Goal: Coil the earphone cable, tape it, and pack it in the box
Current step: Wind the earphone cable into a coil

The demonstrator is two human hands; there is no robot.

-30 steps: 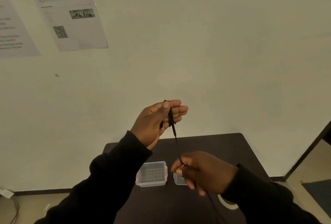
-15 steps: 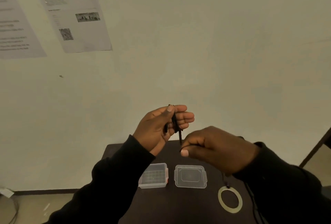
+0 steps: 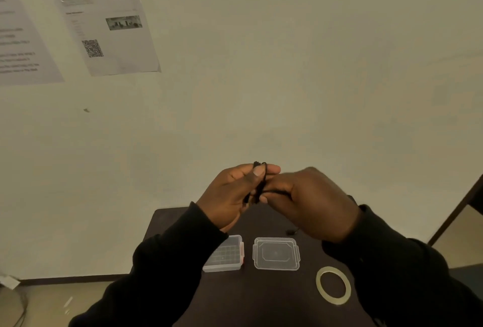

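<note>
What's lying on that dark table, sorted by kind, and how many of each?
Clear plastic box: 1
Clear plastic lid: 1
Tape roll: 1
Total on the table: 3
The black earphone cable is not on it; the left hand and right hand hold it above.

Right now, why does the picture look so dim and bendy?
Head view: dull yellowish room light, no glare; the wide lens tilts the wall papers; the dark table swallows detail, and the black cable between both hands looks slightly soft.
</note>
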